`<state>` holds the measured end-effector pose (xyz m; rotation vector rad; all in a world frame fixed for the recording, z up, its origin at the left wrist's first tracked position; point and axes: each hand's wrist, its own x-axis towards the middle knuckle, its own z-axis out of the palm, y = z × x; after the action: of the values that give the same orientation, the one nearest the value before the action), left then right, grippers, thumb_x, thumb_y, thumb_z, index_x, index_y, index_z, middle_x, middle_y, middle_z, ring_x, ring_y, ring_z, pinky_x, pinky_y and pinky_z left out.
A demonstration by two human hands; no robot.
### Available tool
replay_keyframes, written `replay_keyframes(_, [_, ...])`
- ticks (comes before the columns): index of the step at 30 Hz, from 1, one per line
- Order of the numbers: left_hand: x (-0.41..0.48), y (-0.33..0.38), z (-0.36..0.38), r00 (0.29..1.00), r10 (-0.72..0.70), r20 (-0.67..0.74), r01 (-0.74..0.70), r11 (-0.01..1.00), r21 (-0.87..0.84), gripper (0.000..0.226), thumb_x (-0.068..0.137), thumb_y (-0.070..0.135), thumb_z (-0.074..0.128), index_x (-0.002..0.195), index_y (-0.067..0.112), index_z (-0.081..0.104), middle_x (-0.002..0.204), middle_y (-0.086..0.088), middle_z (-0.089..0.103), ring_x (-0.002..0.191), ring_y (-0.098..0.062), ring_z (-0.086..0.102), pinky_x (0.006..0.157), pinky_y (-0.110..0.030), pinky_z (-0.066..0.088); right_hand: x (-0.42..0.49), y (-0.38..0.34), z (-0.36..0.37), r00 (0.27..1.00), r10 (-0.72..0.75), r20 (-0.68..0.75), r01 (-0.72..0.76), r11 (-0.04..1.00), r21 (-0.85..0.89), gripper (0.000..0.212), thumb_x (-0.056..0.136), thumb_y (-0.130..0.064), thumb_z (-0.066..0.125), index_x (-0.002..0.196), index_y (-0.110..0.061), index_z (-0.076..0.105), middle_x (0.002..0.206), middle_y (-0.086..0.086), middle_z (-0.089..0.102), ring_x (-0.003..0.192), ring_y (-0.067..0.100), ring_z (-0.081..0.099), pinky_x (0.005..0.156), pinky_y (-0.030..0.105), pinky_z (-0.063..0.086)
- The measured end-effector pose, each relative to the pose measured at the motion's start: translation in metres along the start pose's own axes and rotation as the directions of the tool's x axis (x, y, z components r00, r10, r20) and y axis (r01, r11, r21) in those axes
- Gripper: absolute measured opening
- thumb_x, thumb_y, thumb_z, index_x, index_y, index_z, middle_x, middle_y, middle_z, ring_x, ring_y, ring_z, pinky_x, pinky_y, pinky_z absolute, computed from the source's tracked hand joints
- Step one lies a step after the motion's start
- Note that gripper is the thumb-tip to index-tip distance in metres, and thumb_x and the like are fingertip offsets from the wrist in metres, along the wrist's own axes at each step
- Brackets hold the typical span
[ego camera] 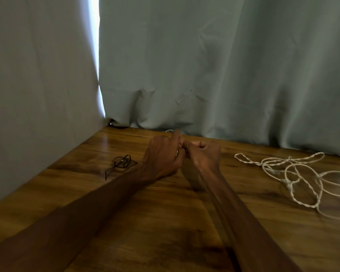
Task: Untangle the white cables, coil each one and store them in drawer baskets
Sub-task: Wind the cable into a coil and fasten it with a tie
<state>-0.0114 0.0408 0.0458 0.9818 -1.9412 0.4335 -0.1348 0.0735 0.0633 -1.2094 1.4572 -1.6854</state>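
A tangle of white cables lies on the right side of the wooden table, twisted together in several loops that run off the right edge of the view. My left hand and my right hand meet at the far middle of the table, knuckles together and fingers curled. A small bit of white cable shows just behind my left hand. What the curled fingers hold is mostly hidden between the two hands. The tangle lies apart from both hands, well to the right.
A thin black cord lies in a loose knot on the table left of my left hand. Grey-green curtains hang along the table's far edge and left side. No drawer baskets are in view.
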Motion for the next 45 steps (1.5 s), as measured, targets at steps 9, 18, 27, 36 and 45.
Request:
replay_keyframes(9, [-0.002, 0.0, 0.008, 0.989, -0.129, 0.066, 0.138, 0.98, -0.146, 0.007, 0.092, 0.026, 0.049, 0.095, 0.02, 0.047, 0.071, 0.001, 0.064, 0.059, -0.022, 0.061, 0.057, -0.034, 0.04, 0.0, -0.003, -0.003, 0.998, -0.067, 0.001, 0.067, 0.998, -0.014, 0.005, 0.079, -0.011, 0.081, 0.075, -0.012, 0.078, 0.068, 0.001, 0.075, 0.057, 0.004, 0.069, 0.055, 0.018, 0.055])
replay_keyframes(18, [-0.002, -0.009, 0.002, 0.963, -0.164, 0.215, 0.21, 0.955, -0.211, 0.004, 0.104, 0.026, 0.05, 0.105, 0.023, 0.049, 0.084, 0.002, 0.07, 0.07, -0.016, 0.065, 0.064, -0.036, 0.048, 0.008, 0.006, -0.013, 0.957, -0.253, 0.142, 0.276, 0.944, -0.178, 0.004, 0.086, -0.011, 0.08, 0.083, -0.012, 0.078, 0.075, -0.001, 0.077, 0.063, 0.016, 0.074, 0.061, 0.03, 0.062])
replay_keyframes(27, [0.003, -0.012, -0.002, 0.983, 0.111, 0.148, -0.11, 0.994, -0.012, 0.003, 0.098, 0.02, 0.051, 0.098, 0.02, 0.048, 0.077, 0.0, 0.055, 0.066, -0.018, 0.048, 0.063, -0.036, 0.035, 0.003, 0.006, -0.012, 0.992, 0.032, 0.123, -0.05, 0.987, 0.151, 0.004, 0.084, -0.002, 0.079, 0.082, -0.004, 0.077, 0.082, 0.009, 0.079, 0.076, 0.019, 0.076, 0.064, 0.025, 0.059])
replay_keyframes(36, [0.0, -0.017, 0.003, 0.964, 0.15, 0.218, -0.134, 0.987, -0.089, 0.01, 0.105, 0.026, 0.041, 0.103, 0.021, 0.049, 0.091, -0.004, 0.057, 0.081, -0.022, 0.049, 0.076, -0.047, 0.043, 0.006, 0.01, -0.009, 1.0, 0.022, -0.012, -0.021, 0.998, 0.066, 0.005, 0.082, 0.002, 0.073, 0.084, 0.001, 0.077, 0.072, 0.012, 0.075, 0.051, 0.005, 0.066, 0.051, 0.016, 0.051])
replay_keyframes(45, [0.003, -0.021, -0.005, 0.907, 0.055, 0.418, 0.091, 0.942, -0.322, 0.031, 0.106, 0.049, 0.036, 0.125, 0.026, 0.046, 0.118, -0.001, 0.056, 0.108, -0.018, 0.052, 0.093, -0.046, 0.047, 0.009, 0.006, -0.014, 1.0, -0.019, 0.022, 0.018, 0.999, 0.046, 0.01, 0.081, 0.005, 0.069, 0.088, 0.006, 0.076, 0.077, 0.016, 0.076, 0.058, 0.01, 0.071, 0.056, 0.019, 0.056])
